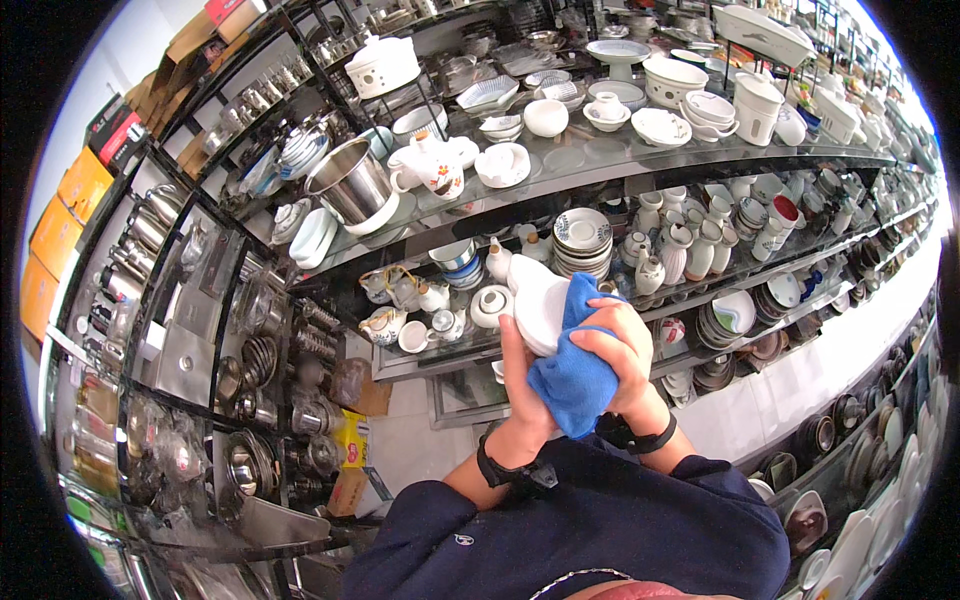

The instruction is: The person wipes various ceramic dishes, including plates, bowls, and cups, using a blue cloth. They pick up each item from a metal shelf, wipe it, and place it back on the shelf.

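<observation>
A white ceramic dish [536, 304] is held up in front of my chest, tilted on its side. Along its left edge rests the thumb or a finger of my left hand [521, 382], the rest of which is partly covered by a blue cloth [574, 382]. My right hand [622, 345] grips this cloth and presses it against the dish's right side. Folds of the cloth hide part of the dish and the left fingers. Just beyond the dish, a stack of patterned plates [583, 236] and a white round lidded pot [493, 305] stand on a shelf.
A glass shelf [630, 154] ahead carries white bowls, a flowered teapot [442, 169] and a steel pot [351, 184]. Vases [705, 247] crowd the tier below. Metalware fills the black rack [202, 300] at left. More plates stand on shelves [862, 465] at right.
</observation>
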Demonstrator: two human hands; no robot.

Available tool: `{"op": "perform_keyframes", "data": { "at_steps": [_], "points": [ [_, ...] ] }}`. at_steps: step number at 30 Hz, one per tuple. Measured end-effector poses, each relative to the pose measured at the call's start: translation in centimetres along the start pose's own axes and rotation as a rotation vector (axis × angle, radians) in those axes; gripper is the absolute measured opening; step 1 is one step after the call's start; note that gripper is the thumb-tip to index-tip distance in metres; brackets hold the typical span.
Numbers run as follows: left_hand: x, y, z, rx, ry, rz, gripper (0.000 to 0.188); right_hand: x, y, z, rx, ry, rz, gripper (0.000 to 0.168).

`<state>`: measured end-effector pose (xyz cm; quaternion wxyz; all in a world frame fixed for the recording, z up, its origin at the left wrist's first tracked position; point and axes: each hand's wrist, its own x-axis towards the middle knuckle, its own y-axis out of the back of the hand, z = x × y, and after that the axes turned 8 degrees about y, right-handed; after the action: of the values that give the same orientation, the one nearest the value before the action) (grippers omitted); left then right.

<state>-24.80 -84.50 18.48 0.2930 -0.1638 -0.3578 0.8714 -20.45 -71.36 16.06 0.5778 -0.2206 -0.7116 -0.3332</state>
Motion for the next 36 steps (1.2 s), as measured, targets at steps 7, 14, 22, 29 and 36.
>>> {"op": "perform_keyframes", "data": {
  "at_steps": [7,14,22,29,36],
  "points": [
    [2.0,3.0,0.9,-0.142,0.205,-0.158,0.070,-2.0,-0.1,-1.1,0.342,-0.336,-0.083,0.051],
    [2.3,6.4,1.1,-0.168,0.191,-0.258,0.070,-2.2,-0.6,0.9,0.365,-0.714,0.422,0.092],
    [2.6,7.8,-1.3,0.090,0.201,0.003,0.053,-2.0,-3.8,2.9,0.119,-0.226,-0.141,0.077],
    [2.2,9.0,-2.2,0.264,0.171,-0.032,0.054,-5.2,-5.1,3.0,0.033,-0.303,-0.020,0.071],
    [2.4,9.5,-2.9,0.389,0.074,-0.101,0.060,-4.3,-3.9,1.8,-0.093,-0.246,-0.020,0.073]
  ]
}}
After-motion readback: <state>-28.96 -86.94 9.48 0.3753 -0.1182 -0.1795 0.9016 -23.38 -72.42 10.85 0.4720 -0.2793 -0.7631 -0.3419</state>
